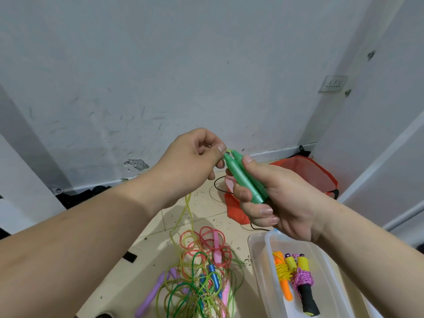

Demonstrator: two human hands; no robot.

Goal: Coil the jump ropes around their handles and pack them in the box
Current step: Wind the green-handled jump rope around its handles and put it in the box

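Note:
My right hand (273, 198) grips two green jump-rope handles (243, 177) side by side, tips pointing up and left. My left hand (195, 161) pinches the rope at the handle tips; the yellow-green rope (188, 211) hangs down from there to the floor. Below lies a tangled pile of jump ropes (202, 271) in red, green, pink, blue and purple. At the lower right stands a clear plastic box (259, 260) holding two coiled ropes: one with orange handles (283, 275) and one with yellow-and-black handles (304, 285).
An orange mesh bag (307, 175) lies on the tiled floor by the wall behind my hands, with a black cord (216, 187) beside it. A wall socket (333, 83) sits on the right wall. Dark items lie along the skirting at left.

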